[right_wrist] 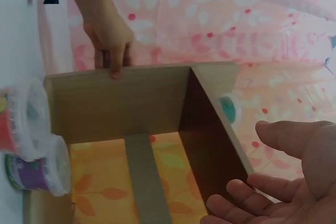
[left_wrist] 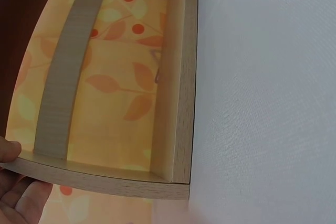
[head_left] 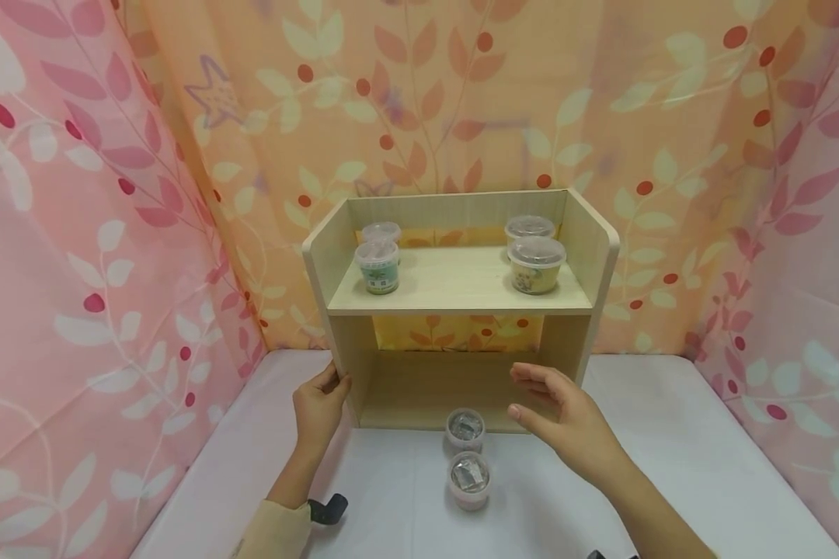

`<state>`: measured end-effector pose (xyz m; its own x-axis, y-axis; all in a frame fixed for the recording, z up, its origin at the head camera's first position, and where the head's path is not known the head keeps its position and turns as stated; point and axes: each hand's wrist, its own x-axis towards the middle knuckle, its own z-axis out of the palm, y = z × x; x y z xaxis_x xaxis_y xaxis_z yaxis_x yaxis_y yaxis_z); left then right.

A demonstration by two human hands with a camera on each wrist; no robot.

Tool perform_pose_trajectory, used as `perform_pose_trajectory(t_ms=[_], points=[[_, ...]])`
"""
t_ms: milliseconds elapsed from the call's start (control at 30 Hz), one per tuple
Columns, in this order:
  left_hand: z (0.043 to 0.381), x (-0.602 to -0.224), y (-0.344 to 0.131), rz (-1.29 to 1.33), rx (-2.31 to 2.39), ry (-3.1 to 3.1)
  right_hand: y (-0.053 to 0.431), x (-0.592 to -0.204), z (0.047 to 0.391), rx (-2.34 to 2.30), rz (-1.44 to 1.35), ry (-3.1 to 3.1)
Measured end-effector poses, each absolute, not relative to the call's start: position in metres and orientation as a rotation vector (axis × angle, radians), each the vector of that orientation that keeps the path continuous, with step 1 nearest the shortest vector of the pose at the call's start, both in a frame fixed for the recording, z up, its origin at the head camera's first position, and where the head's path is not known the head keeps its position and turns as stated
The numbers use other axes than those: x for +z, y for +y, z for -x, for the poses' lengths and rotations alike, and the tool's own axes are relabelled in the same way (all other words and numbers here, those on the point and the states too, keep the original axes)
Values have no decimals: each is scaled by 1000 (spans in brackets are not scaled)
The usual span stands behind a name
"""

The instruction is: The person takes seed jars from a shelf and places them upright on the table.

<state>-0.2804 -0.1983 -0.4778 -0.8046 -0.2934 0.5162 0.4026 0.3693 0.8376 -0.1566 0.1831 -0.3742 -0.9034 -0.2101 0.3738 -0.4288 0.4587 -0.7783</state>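
A two-tier pale wooden shelf (head_left: 454, 281) stands upright on a white tablecloth (head_left: 384, 497). At its eight o'clock, the left hand (head_left: 319, 405) pinches the front edge of the side panel, thumb inside and fingers outside. At its half past four, the right hand (head_left: 572, 427) is spread, a wide gap between thumb and fingers, the thumb pointing towards ten o'clock.

At the shelf's six o'clock, a rear lidded tub (head_left: 464, 425) is just beside the lower board's front edge, with a front lidded tub (head_left: 469, 477) just before it; whether the two touch, I cannot tell. In the right wrist view one has a red label, the other purple.

On the upper board, a turquoise-labelled tub (head_left: 378, 272) sits at ten o'clock and a yellow-labelled tub (head_left: 537, 268) at two, each with another lidded tub behind. Beyond, an orange leaf-print curtain (head_left: 426, 101) hangs at twelve, with pink curtains (head_left: 91, 233) at nine and three.
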Motion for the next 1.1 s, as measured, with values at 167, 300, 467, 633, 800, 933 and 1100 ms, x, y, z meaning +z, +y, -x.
perform_pose_trajectory(t_ms=[167, 300, 467, 633, 800, 933, 1100], points=[[279, -475, -197, 93, -1493, -2027, 189, -350, 157, 1392, -485, -2468], [278, -474, -196, 100, -1507, -2024, 194, -328, 159, 1345, -395, -2439], [278, -476, -198, 86, -1509, -2025, 198, -304, 166, 1385, -298, -2362], [279, -478, -199, 72, -1478, -2043, 200, -288, 181, 1486, -251, -2321], [279, -480, -198, 73, -1495, -2052, 199, -276, 196, 1538, -176, -2342], [278, -479, -198, 73, -1508, -2050, 196, -270, 209, 1568, -132, -2354], [278, -476, -199, 76, -1513, -2040, 190, -261, 224, 1542, -101, -2384]])
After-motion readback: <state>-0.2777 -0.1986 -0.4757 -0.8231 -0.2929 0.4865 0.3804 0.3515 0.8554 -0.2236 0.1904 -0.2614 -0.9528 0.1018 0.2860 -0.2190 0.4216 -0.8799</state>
